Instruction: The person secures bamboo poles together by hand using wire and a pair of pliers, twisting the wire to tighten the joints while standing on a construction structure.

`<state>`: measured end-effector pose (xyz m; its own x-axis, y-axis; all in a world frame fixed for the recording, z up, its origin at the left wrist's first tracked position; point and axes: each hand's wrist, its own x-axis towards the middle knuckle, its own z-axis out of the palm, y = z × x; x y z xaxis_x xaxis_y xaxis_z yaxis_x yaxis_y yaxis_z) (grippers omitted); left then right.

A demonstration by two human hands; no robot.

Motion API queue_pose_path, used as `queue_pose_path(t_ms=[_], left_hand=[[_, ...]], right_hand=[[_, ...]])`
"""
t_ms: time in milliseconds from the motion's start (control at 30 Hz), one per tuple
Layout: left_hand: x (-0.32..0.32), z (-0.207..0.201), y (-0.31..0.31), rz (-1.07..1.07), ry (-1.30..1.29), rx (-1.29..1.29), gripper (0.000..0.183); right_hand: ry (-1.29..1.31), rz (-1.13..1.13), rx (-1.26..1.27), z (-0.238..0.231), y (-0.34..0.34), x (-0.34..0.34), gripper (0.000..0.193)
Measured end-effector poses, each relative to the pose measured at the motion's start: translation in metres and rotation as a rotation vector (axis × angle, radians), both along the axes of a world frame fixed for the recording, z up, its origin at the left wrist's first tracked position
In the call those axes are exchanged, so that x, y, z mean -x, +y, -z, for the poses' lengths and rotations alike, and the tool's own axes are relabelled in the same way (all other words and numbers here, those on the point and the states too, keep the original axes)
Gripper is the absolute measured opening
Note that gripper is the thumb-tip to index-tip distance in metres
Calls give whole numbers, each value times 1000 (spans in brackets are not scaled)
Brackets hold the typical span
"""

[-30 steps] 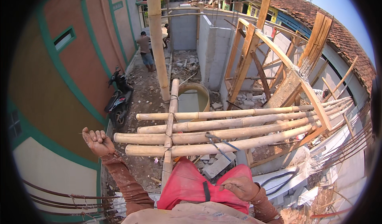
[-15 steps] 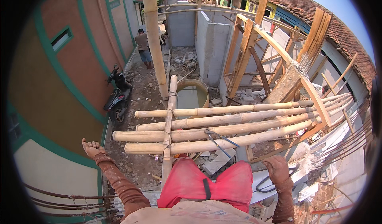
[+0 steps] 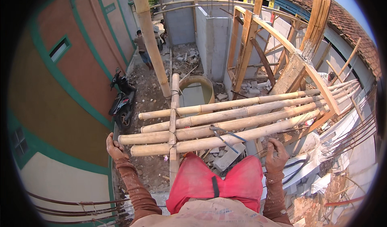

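Both my hands are closed in front of me, held apart. My left hand [image 3: 115, 147] is curled beside the cut ends of the bamboo poles [image 3: 193, 146], at the left. My right hand [image 3: 276, 156] pinches its fingers together near the closest pole, right of my knee. A thin wire seems to run between my hands, only faintly visible. Pincers with blue handles [image 3: 229, 133] rest on the two closest poles. Several poles lie side by side, crossed and tied at the left by a wooden crosspiece [image 3: 175, 94].
Below stand a round water tank [image 3: 210, 92] and a parked motorbike [image 3: 123, 102]. An upright bamboo pole [image 3: 151, 37] rises ahead. Timber framing [image 3: 242, 53] surrounds a concrete beam at right. Steel rods [image 3: 76, 203] project at lower left. A person [image 3: 143, 49] stands far off.
My left hand has come inward to the right and lower, beside the pole ends. My right hand has risen slightly, fingers pinched. The whole view has shifted a little.
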<state>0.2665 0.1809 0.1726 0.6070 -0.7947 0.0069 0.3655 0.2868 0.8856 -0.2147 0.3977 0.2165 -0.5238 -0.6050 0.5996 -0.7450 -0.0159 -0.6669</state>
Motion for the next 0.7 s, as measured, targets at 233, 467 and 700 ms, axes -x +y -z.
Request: queue_pose_path(t_ms=[233, 467, 700], left_hand=[[184, -66, 53, 680, 331, 243, 27], [237, -100, 75, 691, 142, 252, 32], [238, -98, 77, 641, 155, 258, 30]], right_hand=[[-113, -553, 142, -21, -53, -117, 13], [-364, -648, 56, -14, -60, -161, 20], [-347, -608, -62, -13, -60, -156, 25]])
